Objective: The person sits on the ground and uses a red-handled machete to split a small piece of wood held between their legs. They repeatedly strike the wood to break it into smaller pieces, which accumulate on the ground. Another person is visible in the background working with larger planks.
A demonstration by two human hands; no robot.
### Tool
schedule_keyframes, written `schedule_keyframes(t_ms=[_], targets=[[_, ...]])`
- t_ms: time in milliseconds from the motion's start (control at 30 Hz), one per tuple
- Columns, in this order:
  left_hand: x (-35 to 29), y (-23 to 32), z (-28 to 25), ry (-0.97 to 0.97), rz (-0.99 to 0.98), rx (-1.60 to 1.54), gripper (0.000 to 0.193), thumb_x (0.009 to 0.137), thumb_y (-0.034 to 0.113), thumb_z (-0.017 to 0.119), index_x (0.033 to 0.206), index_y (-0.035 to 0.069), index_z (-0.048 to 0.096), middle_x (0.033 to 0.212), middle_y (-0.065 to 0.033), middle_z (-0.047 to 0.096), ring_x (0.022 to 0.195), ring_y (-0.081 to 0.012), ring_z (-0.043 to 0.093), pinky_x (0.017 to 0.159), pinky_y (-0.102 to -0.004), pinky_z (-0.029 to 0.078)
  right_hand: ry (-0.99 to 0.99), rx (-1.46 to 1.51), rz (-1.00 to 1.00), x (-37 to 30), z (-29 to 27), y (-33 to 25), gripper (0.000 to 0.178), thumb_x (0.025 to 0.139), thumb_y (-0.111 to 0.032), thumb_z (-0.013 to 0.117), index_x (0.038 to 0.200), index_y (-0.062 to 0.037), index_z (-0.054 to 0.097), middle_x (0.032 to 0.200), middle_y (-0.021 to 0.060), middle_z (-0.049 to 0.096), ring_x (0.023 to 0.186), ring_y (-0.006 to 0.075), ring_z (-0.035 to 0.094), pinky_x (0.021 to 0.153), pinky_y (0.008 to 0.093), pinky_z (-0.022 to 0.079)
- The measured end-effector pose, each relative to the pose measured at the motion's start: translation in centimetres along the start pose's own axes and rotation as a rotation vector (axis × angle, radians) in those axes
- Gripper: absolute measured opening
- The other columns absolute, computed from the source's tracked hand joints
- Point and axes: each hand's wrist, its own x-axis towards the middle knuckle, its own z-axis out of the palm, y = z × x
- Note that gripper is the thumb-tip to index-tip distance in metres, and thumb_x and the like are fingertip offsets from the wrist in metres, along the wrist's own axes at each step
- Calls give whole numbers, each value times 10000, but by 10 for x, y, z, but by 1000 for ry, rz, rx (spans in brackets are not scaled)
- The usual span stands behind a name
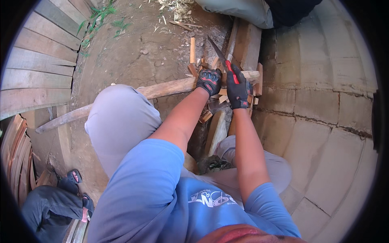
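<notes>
A long, slightly curved wooden pole (170,88) lies crosswise in front of me, with its middle hidden by my left knee. My left hand (209,82), in a black glove with red marks, is closed around the pole near its right end. Just to the right, my gloved right hand (238,90) grips the red and black handle of a handsaw (218,52). The saw's dark blade points away and to the left, beyond the pole. Whether its teeth touch the wood I cannot tell.
Small wood offcuts (193,50) lie around the pole's right end. A thick timber beam (246,44) runs away from me. At right rises a block wall (316,101); at left stand wooden planks (40,77). Other people sit at the far top and lower left (52,208).
</notes>
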Motion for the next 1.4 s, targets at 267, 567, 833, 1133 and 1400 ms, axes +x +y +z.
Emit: schedule_keyframes(t_ms=[267,567,833,1133,1400], targets=[[3,-3,-5,-102,37,-44,373,871,264,693,1164,34,686,1165,-235,752,1100,-369,748,956,-492,576,-13,-36,42,-31,-29,-9,472,1052,-375,615,1482,-183,644,1363,173,716,1270,387,673,1080,474,517],[0,-8,-6,-83,26,-4,385,846,247,693,1163,29,677,1139,-228,762,1086,-389,745,950,-489,582,-214,-225,150,-173,-194,-141,468,1075,-262,604,1513,-99,601,1399,192,697,1263,357,690,1068,427,517],[0,-4,-8,-46,38,10,345,851,238,680,1139,47,685,1096,-199,774,1041,-355,761,898,-478,591,-153,-143,368,-175,-211,-160,431,1060,-256,649,1430,-35,665,1329,206,735,1259,339,704,1054,411,535],[-5,-3,1,14,26,-19,241,903,199,627,1097,74,694,1008,-178,787,984,-337,775,875,-465,584,-62,-179,52,-20,-25,-24,439,1028,-322,640,1425,-141,689,1266,208,749,1150,399,722,1001,462,553],[-1,-13,2,-45,10,-87,312,883,235,672,1130,49,715,1064,-212,772,1022,-373,763,894,-493,592,-132,31,81,-5,-5,-7,468,1053,-296,659,1483,-112,638,1405,198,693,1330,327,650,1109,422,488]])
